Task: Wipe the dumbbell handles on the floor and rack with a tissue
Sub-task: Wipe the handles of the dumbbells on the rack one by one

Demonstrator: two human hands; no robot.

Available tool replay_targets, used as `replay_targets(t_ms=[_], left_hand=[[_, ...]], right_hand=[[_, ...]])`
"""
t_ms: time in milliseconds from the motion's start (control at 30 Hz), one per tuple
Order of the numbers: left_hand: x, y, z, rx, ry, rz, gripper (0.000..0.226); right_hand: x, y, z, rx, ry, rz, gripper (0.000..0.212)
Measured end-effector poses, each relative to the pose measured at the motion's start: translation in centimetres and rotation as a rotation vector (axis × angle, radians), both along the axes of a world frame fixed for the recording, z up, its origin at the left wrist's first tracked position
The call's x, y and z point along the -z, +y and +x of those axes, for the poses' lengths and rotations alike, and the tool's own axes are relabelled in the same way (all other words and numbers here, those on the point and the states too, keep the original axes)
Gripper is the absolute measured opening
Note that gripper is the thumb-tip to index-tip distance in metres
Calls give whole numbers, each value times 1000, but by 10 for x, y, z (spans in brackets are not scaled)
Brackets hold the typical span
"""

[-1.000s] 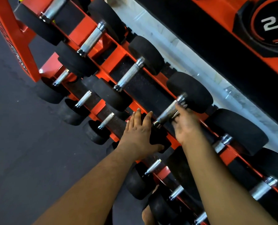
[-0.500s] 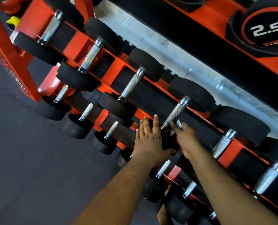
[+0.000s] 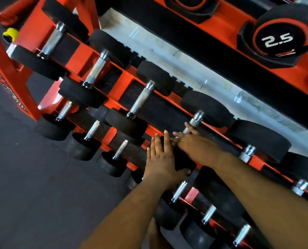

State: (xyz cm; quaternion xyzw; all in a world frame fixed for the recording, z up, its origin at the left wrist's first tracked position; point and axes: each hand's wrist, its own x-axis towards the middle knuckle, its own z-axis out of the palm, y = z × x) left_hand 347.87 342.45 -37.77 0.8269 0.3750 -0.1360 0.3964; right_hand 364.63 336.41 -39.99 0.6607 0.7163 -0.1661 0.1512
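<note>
An orange rack [image 3: 126, 81] holds rows of black-headed dumbbells with steel handles. My left hand [image 3: 160, 159] lies flat, fingers straight, on the near black head [image 3: 183, 162] of one top-row dumbbell. My right hand [image 3: 196, 144] closes round the lower end of that dumbbell's handle [image 3: 195, 120], thumb on the far side. It pinches a tissue against the steel. The tissue is almost wholly hidden and blurred by motion. The upper handle and its far head [image 3: 207, 106] are bare.
Neighbouring top-row dumbbell handles [image 3: 142, 99] lie to the left and right. Smaller dumbbells [image 3: 94, 128] fill the lower tier. A second rack with a 2.5 weight [image 3: 277, 40] stands behind. Dark rubber floor [image 3: 32, 194] spreads to the left. A yellow cap [image 3: 10, 33] sits at the rack's corner.
My right hand has slid down the handle from its upper end to the near head. My left hand has stayed on that head. My head has tipped, so the rack sits lower in view.
</note>
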Motion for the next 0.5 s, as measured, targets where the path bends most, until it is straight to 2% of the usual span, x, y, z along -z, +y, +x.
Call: replay_targets(t_ms=[67, 133, 233, 267, 367, 400, 500], left_hand=[[0, 0, -1, -9, -12, 7, 141], [0, 0, -3, -9, -16, 7, 141], [-2, 3, -10, 35, -4, 51, 138], [-4, 6, -12, 60, 7, 78, 134], [-4, 19, -24, 80, -15, 189, 115], [-3, 25, -29, 52, -63, 263, 109], [5, 54, -44, -51, -158, 475, 96]], right_hand=[[-3, -14, 5, -137, -99, -56, 61], [-11, -29, 11, -166, -61, -9, 69], [-20, -48, 14, -144, 26, 125, 55], [-22, -50, 14, -56, 101, 199, 51], [-32, -37, 9, 395, 476, 316, 51], [-35, -27, 6, 474, 541, 351, 48], [-33, 20, -5, 525, 626, 490, 41]])
